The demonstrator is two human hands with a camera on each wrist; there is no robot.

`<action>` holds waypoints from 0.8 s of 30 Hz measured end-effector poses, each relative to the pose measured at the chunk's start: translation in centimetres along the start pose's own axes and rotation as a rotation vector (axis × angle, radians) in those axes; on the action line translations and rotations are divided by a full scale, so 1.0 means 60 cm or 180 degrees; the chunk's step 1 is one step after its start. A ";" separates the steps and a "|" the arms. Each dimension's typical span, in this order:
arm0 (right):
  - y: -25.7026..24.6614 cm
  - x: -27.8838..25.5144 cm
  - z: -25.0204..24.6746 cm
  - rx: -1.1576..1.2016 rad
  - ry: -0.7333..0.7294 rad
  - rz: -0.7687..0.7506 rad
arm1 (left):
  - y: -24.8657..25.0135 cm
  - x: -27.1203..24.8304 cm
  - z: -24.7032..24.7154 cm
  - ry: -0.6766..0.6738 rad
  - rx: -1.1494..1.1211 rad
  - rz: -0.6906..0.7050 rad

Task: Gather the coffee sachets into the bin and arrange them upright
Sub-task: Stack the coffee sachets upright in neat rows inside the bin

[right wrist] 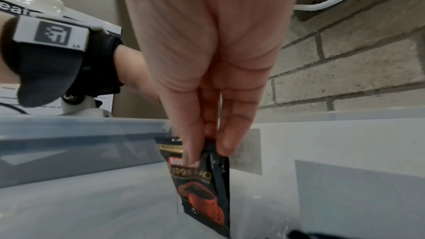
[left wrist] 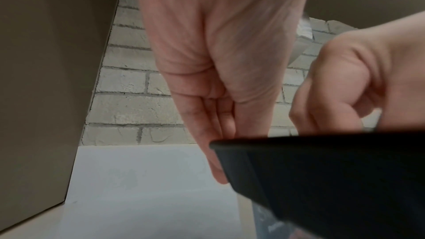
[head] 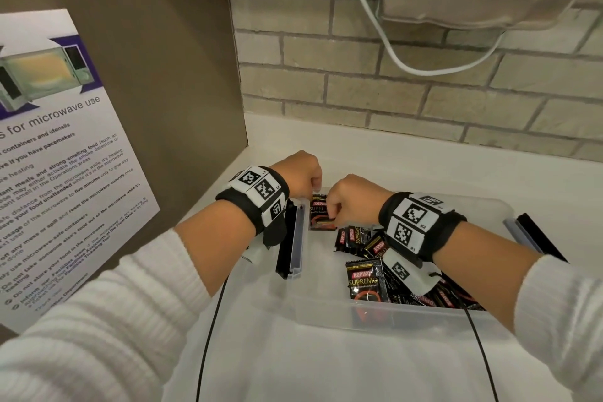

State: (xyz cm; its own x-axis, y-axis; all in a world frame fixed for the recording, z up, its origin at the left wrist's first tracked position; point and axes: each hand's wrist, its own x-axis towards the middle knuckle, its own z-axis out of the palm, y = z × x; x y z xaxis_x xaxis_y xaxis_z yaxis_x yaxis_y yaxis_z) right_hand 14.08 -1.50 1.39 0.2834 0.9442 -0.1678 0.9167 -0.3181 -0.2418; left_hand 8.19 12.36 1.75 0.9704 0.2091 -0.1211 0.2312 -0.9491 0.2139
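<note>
A clear plastic bin [head: 359,313] stands on the white counter. My right hand [head: 332,207] reaches into its far left corner and pinches a black coffee sachet [head: 321,215] with a red cup print, holding it upright near the bin's wall. The right wrist view shows the right hand [right wrist: 207,152] with thumb and fingers on the top edge of that sachet [right wrist: 207,188]. Several more sachets [head: 365,281] lie loose in the bin's right half. My left hand [head: 311,184] grips the bin's far left rim; its fingertips [left wrist: 219,174] are partly hidden behind a black latch [left wrist: 322,179].
Black latches hang at the bin's left [head: 287,238] and right [head: 538,235] ends. A brown panel with a microwave-use poster [head: 65,157] stands close on the left. A brick wall [head: 391,91] with a white cable [head: 385,42] rises behind the counter [head: 359,153].
</note>
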 end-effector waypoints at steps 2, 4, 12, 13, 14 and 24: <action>-0.004 -0.005 -0.001 0.0041 -0.0297 -0.0103 | -0.001 0.002 0.001 0.0012 0.0032 0.0015; -0.007 -0.008 -0.007 0.0210 -0.0525 -0.0050 | -0.002 0.002 0.002 0.0041 0.0062 0.0035; -0.006 -0.012 -0.021 0.0502 -0.0876 0.0240 | -0.002 0.001 0.003 0.0098 0.0179 0.0159; -0.005 -0.013 -0.020 0.0501 -0.0895 0.0244 | -0.002 0.001 0.003 0.0103 0.0199 0.0169; -0.004 -0.015 -0.019 0.0496 -0.0931 0.0253 | -0.002 0.000 0.003 0.0108 0.0221 0.0180; 0.009 -0.025 -0.015 0.0698 -0.0270 0.0403 | -0.005 0.006 0.002 0.0158 0.0358 0.0306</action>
State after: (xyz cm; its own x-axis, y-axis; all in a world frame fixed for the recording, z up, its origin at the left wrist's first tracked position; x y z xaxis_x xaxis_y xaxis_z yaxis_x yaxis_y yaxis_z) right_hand 14.39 -2.98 2.39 0.3588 0.8881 -0.2873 0.7900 -0.4529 -0.4134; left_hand 8.48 12.68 1.53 0.9906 0.1246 -0.0568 0.1303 -0.9851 0.1121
